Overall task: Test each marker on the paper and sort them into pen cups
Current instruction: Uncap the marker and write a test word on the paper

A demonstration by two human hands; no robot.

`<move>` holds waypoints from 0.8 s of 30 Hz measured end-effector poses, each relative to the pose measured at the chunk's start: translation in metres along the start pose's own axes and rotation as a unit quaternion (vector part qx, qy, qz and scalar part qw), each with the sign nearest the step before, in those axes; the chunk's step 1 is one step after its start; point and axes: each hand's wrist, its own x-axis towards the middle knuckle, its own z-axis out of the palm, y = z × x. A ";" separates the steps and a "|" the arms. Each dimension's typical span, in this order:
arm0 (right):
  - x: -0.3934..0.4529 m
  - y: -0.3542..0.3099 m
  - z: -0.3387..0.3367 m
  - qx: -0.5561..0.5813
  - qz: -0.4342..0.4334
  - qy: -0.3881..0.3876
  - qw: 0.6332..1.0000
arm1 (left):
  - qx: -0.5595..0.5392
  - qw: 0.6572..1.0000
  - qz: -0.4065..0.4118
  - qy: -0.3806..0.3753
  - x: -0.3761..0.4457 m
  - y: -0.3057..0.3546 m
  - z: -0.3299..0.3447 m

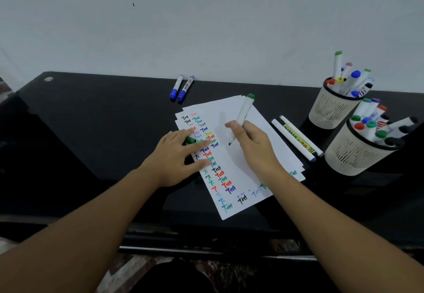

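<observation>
Our right hand (250, 145) pinches the uncapped green marker (242, 118), tip just above the paper (257, 129); our left hand (176, 155), flat on the paper, holds the cap (190, 140). Lifting that hand could let the sheets slide, smearing ink.

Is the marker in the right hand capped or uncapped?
Uncapped. The marker in the right hand shows a bare dark tip above the paper; the left hand holds a green cap.
</observation>
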 end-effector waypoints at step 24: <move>-0.007 0.021 0.008 -0.104 -0.020 -0.061 0.992 | -0.010 1.000 -0.022 0.017 0.001 -0.002 0.005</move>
